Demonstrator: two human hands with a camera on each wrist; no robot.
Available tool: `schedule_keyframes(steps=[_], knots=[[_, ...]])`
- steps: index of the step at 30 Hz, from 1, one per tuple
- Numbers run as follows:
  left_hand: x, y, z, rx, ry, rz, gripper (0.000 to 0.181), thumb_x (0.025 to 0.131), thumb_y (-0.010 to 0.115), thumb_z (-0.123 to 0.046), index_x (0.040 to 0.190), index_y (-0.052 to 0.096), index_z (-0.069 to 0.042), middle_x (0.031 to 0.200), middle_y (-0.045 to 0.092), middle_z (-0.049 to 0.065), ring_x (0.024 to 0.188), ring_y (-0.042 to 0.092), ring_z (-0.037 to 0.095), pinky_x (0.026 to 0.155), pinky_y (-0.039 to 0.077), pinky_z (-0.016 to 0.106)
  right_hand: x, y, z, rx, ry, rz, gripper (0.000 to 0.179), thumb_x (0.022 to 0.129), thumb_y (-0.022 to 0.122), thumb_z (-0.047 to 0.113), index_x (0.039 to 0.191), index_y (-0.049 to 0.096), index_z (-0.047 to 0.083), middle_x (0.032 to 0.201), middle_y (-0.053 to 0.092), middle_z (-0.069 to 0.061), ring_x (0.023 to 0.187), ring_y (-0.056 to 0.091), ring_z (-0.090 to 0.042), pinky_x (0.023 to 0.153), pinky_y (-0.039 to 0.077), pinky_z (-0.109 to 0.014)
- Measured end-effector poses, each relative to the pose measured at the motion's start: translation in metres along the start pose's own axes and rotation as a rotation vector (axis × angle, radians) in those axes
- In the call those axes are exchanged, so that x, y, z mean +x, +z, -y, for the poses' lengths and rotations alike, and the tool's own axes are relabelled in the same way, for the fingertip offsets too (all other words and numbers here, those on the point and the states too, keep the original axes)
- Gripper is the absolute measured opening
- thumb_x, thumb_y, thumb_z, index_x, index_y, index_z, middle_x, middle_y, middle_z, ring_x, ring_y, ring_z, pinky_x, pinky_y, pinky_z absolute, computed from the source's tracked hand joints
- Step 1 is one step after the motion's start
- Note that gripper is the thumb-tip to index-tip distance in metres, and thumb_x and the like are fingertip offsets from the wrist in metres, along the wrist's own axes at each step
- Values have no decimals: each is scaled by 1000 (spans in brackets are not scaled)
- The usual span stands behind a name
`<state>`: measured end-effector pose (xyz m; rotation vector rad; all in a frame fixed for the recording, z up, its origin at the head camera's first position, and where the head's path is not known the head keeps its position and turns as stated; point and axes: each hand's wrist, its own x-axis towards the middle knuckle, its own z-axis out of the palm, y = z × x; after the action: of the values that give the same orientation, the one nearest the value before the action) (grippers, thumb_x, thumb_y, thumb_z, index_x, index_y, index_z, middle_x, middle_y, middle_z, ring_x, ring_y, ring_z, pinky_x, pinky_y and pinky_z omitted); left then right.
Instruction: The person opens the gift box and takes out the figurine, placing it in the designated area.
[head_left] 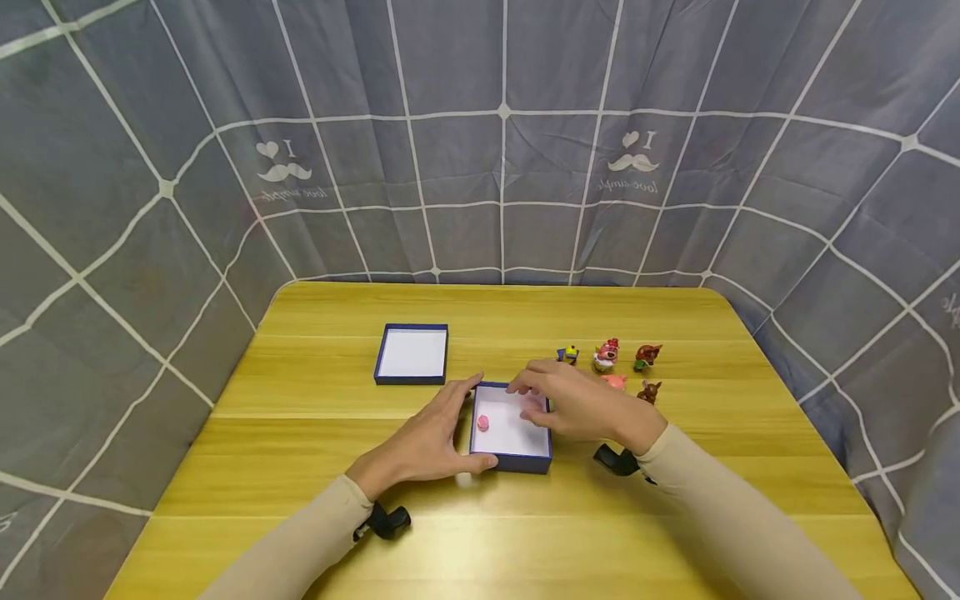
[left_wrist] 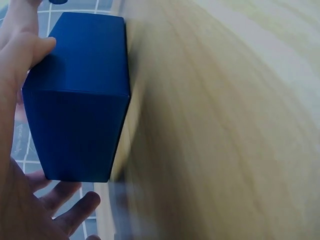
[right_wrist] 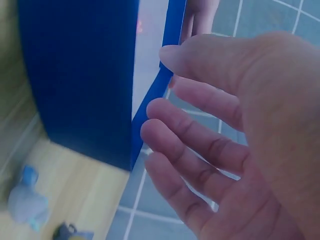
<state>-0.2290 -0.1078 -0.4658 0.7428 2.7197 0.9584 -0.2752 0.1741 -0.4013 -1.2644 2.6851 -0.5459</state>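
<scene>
A dark blue open box (head_left: 522, 463) with a white inside stands on the table in the head view. A small round pink piece (head_left: 483, 423) lies in it toward the left wall. My left hand (head_left: 420, 442) holds the box from the left, thumb at the near side and fingers at the far corner. In the left wrist view the thumb rests on the box's blue wall (left_wrist: 80, 135). My right hand (head_left: 573, 400) hovers over the box's right side, fingers loosely bent, with nothing showing between thumb and fingers in the right wrist view.
A matching shallow blue lid (head_left: 412, 353), white inside, lies behind and left of the box. Several small figurines stand at right, among them a red-and-pink one (head_left: 606, 356) and a brown one (head_left: 647, 357). A grey checked curtain (head_left: 502, 158) surrounds the table (head_left: 315, 400).
</scene>
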Motion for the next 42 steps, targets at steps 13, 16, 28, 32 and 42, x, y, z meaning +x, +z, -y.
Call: schedule_keyframes(steps=[13, 16, 28, 32, 42], knots=[[2, 2, -2, -47, -16, -11, 118, 76, 79, -82, 167, 23, -32, 162, 41, -4, 144, 49, 19, 120, 44, 49, 37, 18, 7, 71, -52, 189, 36, 99, 79, 23, 131, 72, 11, 110, 75, -2, 93, 69, -14, 81, 56, -24], [2, 3, -1, -47, -8, -20, 118, 75, 80, -81, 166, 24, -30, 158, 44, -4, 139, 53, 17, 117, 47, 47, 45, 23, 9, 72, -77, 224, 34, 98, 80, 21, 130, 73, 9, 104, 75, 0, 89, 68, -9, 79, 56, -21], [-3, 2, -2, -56, -25, -26, 121, 74, 84, -77, 166, 26, -25, 159, 45, -2, 141, 53, 22, 117, 47, 49, 62, 27, 12, 126, -107, 328, 18, 99, 78, 16, 116, 80, 9, 91, 77, 5, 79, 67, -1, 74, 56, -17], [-4, 2, -2, -52, -30, -23, 122, 74, 83, -79, 167, 25, -25, 161, 43, -2, 145, 51, 22, 118, 46, 49, 68, 27, 16, 129, -114, 348, 9, 101, 77, 18, 104, 80, 10, 86, 76, 7, 73, 66, 1, 70, 54, -16], [0, 5, 0, -52, -42, -22, 118, 74, 80, -83, 166, 21, -38, 163, 41, -5, 146, 49, 19, 118, 46, 48, 72, 26, 13, 155, -113, 354, 7, 100, 78, 17, 102, 82, 12, 90, 80, 3, 75, 68, 1, 70, 55, -15]])
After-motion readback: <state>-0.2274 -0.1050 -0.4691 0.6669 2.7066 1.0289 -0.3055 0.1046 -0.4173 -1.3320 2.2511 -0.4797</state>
